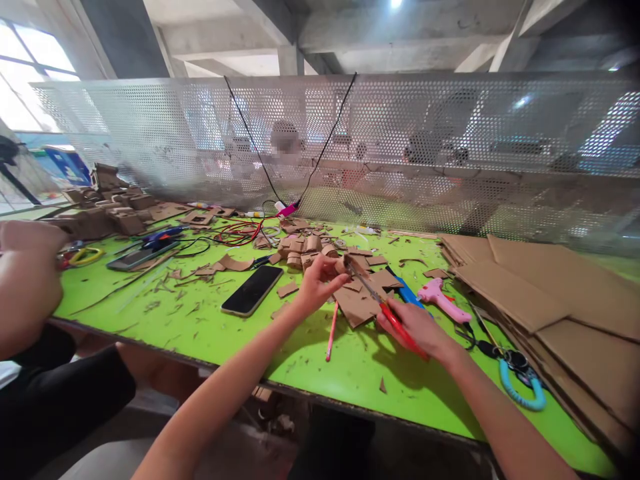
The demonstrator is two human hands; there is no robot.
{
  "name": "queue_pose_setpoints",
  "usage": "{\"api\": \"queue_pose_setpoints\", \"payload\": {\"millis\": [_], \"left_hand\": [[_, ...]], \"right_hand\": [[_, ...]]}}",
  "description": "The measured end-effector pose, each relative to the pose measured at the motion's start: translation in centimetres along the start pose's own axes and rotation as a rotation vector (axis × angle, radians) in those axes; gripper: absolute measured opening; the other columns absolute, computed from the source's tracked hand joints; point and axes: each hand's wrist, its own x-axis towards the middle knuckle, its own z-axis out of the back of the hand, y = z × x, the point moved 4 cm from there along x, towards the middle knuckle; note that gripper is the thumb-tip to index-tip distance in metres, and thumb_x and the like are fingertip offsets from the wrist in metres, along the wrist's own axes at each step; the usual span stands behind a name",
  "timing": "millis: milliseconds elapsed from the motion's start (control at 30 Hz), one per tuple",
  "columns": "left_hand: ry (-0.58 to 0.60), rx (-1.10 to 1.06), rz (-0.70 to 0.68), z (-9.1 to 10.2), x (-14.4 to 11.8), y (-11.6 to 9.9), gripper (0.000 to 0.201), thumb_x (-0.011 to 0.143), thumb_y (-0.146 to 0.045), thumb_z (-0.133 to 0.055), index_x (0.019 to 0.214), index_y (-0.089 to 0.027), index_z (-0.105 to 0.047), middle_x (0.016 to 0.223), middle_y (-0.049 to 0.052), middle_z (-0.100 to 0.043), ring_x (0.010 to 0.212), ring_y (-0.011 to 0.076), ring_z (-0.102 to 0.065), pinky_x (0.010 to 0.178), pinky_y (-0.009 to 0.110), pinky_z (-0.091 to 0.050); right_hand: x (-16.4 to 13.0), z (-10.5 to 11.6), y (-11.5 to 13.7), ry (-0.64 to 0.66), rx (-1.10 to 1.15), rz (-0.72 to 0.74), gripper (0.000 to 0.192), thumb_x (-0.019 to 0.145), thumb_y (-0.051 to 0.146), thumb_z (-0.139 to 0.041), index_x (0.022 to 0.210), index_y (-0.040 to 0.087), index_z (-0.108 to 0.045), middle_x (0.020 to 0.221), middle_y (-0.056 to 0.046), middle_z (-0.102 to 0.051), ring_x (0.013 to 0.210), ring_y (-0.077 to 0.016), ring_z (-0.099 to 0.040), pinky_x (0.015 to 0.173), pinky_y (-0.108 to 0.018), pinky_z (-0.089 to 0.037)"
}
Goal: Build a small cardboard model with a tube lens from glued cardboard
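Observation:
My left hand (320,281) is closed, its fingertips pinching a small curled cardboard piece (342,265) above the green table. My right hand (413,328) is wrapped round a red-handled tool (400,328) with a long, narrow metal front. That metal tip reaches the cardboard piece at my left fingertips; its exact kind is hard to make out. Beneath my hands lies a flat cardboard sheet (356,307), with a pink pencil (332,331) beside it. Small rolled cardboard parts (305,250) are heaped just behind my left hand.
A phone (253,291) lies left of my hands. To the right are a pink glue gun (443,300), a blue coiled cord (523,393) and stacked cardboard sheets (550,293). Another person's arm (27,287) is at far left. A perforated metal screen (400,153) stands behind the table.

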Motion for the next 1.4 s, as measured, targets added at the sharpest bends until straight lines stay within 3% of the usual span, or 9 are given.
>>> {"api": "queue_pose_setpoints", "payload": {"millis": [133,267,433,600,733,833,1033,1200,1400], "left_hand": [[-0.013,0.007,-0.048,-0.1,-0.1,-0.3,0.043,0.064,-0.039,-0.079,0.081,-0.020,-0.045,0.070,-0.004,-0.064,0.063,0.0111,-0.065,0.062,0.024,-0.054],[0.059,-0.162,0.090,-0.7,0.1,-0.3,0.045,0.067,-0.045,-0.076,0.081,-0.021,-0.041,0.072,-0.003,-0.066,0.061,0.0117,-0.066,0.062,0.026,-0.055],[0.044,-0.307,0.205,-0.9,0.2,0.2,0.048,0.065,-0.048,-0.076,0.081,-0.021,-0.039,0.070,-0.004,-0.065,0.062,0.0107,-0.066,0.061,0.023,-0.055],[0.051,-0.161,0.105,-0.9,0.0,-0.1,0.045,0.068,-0.046,-0.074,0.083,-0.021,-0.041,0.076,-0.002,-0.067,0.064,0.0127,-0.067,0.062,0.026,-0.055],[-0.011,0.071,-0.048,-0.5,-0.5,0.0,0.041,0.068,-0.041,-0.076,0.085,-0.019,-0.047,0.076,-0.001,-0.067,0.069,0.0132,-0.067,0.067,0.026,-0.055],[-0.033,0.175,-0.071,-0.4,-0.7,0.4,0.039,0.067,-0.038,-0.077,0.088,-0.018,-0.050,0.079,0.001,-0.067,0.073,0.0140,-0.067,0.069,0.025,-0.055],[0.132,-0.124,0.061,-1.8,-0.5,0.1,0.041,0.073,-0.049,-0.070,0.084,-0.020,-0.043,0.075,-0.001,-0.067,0.065,0.0139,-0.068,0.060,0.026,-0.056],[0.129,-0.216,0.153,-1.8,-0.4,0.1,0.044,0.070,-0.050,-0.072,0.083,-0.019,-0.043,0.073,-0.001,-0.068,0.062,0.0138,-0.068,0.061,0.027,-0.056],[0.131,-0.188,0.105,-1.6,-0.3,-0.4,0.042,0.070,-0.046,-0.074,0.083,-0.019,-0.043,0.072,-0.001,-0.068,0.057,0.0122,-0.066,0.057,0.025,-0.055]], "right_hand": [[0.1,0.0,0.4,0.045,-0.020,-0.050,0.029,0.091,0.048,-0.037,0.086,0.021,-0.049,0.074,-0.006,-0.064,0.067,-0.0215,-0.060,0.058,-0.029,-0.037],[0.2,-0.3,0.2,0.068,0.148,0.028,0.028,0.092,0.047,-0.034,0.083,0.022,-0.045,0.079,-0.005,-0.063,0.069,-0.0195,-0.058,0.060,-0.029,-0.039],[0.2,-0.3,-0.1,0.054,0.024,0.011,0.027,0.091,0.047,-0.037,0.083,0.022,-0.045,0.073,-0.004,-0.060,0.064,-0.0193,-0.055,0.059,-0.030,-0.036],[0.2,-0.5,0.1,0.049,0.066,0.014,0.028,0.093,0.045,-0.031,0.085,0.022,-0.045,0.079,-0.005,-0.063,0.068,-0.0190,-0.057,0.061,-0.029,-0.038],[0.2,-0.4,0.2,0.021,-0.067,-0.055,0.029,0.090,0.048,-0.037,0.089,0.021,-0.049,0.078,-0.007,-0.065,0.071,-0.0226,-0.060,0.059,-0.030,-0.036],[0.3,-0.5,0.2,0.006,-0.116,-0.070,0.030,0.089,0.049,-0.040,0.092,0.020,-0.049,0.081,-0.009,-0.067,0.072,-0.0245,-0.061,0.058,-0.030,-0.035],[0.5,-0.8,-0.2,0.017,-0.011,-0.040,0.029,0.091,0.047,-0.033,0.085,0.022,-0.047,0.079,-0.007,-0.065,0.071,-0.0223,-0.060,0.061,-0.031,-0.039],[0.5,-0.3,0.1,0.032,0.069,-0.032,0.031,0.089,0.048,-0.034,0.083,0.022,-0.049,0.078,-0.007,-0.066,0.069,-0.0212,-0.060,0.062,-0.031,-0.041],[0.4,0.5,0.3,0.022,0.079,-0.036,0.033,0.089,0.050,-0.039,0.083,0.021,-0.055,0.078,-0.006,-0.068,0.069,-0.0197,-0.061,0.060,-0.027,-0.040]]}}
